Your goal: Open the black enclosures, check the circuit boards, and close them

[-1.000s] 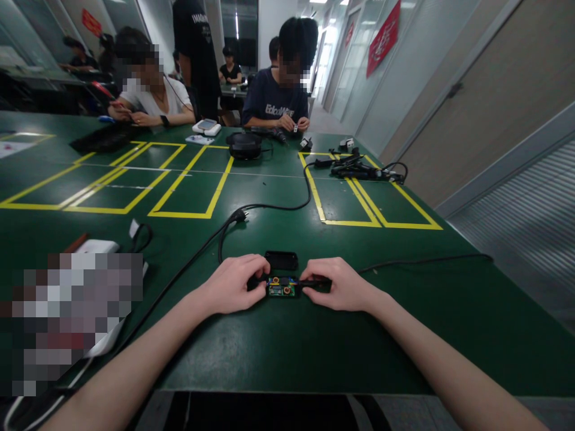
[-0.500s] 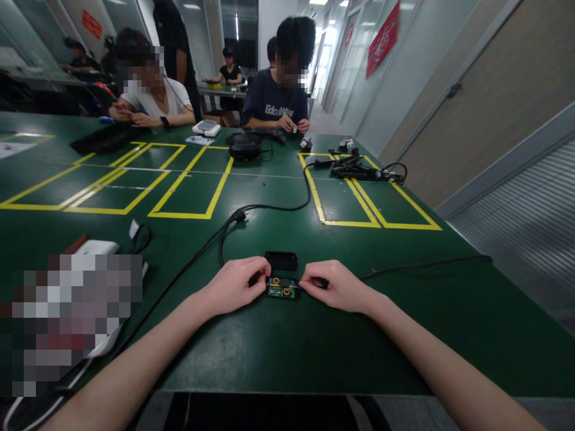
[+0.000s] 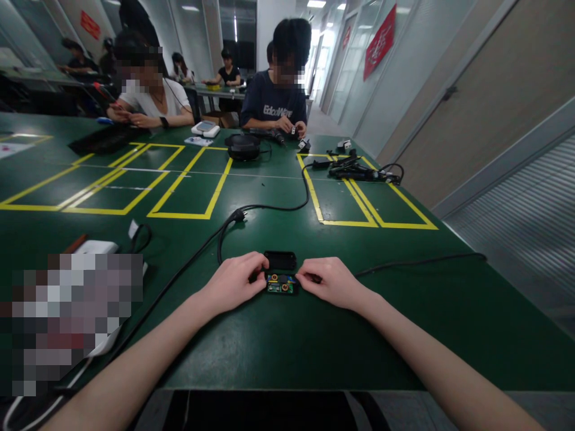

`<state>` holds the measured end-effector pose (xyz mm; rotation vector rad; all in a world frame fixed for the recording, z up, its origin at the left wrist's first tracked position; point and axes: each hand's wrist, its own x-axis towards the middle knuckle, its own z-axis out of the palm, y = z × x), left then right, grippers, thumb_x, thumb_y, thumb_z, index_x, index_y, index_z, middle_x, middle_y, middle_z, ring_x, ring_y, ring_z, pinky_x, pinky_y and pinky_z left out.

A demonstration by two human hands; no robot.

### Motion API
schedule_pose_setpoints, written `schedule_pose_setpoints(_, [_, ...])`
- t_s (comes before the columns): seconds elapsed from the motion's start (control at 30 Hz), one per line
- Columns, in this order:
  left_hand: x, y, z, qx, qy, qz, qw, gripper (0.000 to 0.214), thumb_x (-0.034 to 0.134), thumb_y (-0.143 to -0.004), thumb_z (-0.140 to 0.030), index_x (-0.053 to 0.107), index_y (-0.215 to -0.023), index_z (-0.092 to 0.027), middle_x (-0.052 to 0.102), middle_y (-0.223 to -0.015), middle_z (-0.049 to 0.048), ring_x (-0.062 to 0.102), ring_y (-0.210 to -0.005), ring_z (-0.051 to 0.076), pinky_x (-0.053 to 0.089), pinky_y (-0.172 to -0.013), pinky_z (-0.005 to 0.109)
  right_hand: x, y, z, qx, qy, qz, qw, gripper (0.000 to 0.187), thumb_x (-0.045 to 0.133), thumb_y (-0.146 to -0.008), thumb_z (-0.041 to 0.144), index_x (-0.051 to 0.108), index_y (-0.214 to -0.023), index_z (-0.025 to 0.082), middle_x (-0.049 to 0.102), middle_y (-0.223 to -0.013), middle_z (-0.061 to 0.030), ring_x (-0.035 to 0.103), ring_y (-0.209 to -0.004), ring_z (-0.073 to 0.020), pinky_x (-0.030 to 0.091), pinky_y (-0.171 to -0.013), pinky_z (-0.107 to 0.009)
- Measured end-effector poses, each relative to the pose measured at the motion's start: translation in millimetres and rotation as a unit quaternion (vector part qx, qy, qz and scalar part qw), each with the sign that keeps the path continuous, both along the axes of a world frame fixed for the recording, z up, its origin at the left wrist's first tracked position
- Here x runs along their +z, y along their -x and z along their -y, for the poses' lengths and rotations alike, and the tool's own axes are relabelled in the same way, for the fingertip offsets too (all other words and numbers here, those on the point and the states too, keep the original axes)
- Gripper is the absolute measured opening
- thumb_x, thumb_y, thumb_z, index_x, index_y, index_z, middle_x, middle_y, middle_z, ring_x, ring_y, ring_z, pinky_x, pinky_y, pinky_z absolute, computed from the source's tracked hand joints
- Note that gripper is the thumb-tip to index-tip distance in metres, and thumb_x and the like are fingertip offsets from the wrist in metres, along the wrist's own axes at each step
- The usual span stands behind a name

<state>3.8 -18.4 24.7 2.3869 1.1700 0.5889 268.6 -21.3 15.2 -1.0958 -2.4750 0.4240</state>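
A small open black adapter case with a green circuit board (image 3: 281, 284) lies on the green table (image 3: 314, 335) in front of me. My left hand (image 3: 233, 282) curls round its left end, where a black cable (image 3: 197, 254) leaves. My right hand (image 3: 327, 281) pinches its right end, where another black cable (image 3: 417, 261) runs off to the right. A black lid (image 3: 280, 260) lies just behind the case, apart from both hands.
Yellow tape rectangles (image 3: 188, 185) mark the table farther back. A white device (image 3: 96, 246) sits at the left. A black round object (image 3: 243, 146) and a heap of cables (image 3: 359, 170) lie far back. Two people (image 3: 274, 99) work at the far edge.
My right hand slid inward from lying over the cable to pinching the case's right end. The view shifted slightly. A standing person at the back moved away left.
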Motion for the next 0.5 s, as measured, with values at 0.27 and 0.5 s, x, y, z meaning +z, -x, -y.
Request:
schedule_pose_setpoints(0.27, [-2.2,-1.9,1.1,0.008,-0.012,-0.024,1.000,0.013,0.052,-0.087,-0.015,0.063,-0.089,-0.021,0.060,-0.081,-0.0019,0.053,-0.062,0.013,0.038,-0.061,0.024,0.6,2.4,-0.8,-0.034,0.049,-0.009,0.998,0.017,0.064,-0.095,0.021,0.068,-0.079,0.019,0.064,-0.070,0.0000,0.057,-0.063,-0.0127,0.037,-0.061,-0.024])
schedule_pose_setpoints(0.5, [-3.3,-1.3,1.1,0.004,-0.014,-0.024,1.000,0.015,0.052,-0.088,-0.013,0.065,-0.090,-0.021,0.061,-0.082,-0.0020,0.054,-0.064,0.013,0.041,-0.062,0.024,4.0,4.0,-0.8,-0.038,0.042,0.014,0.998,0.013,0.065,-0.093,0.019,0.066,-0.080,0.020,0.062,-0.072,0.0003,0.056,-0.068,-0.0137,0.038,-0.064,-0.026])
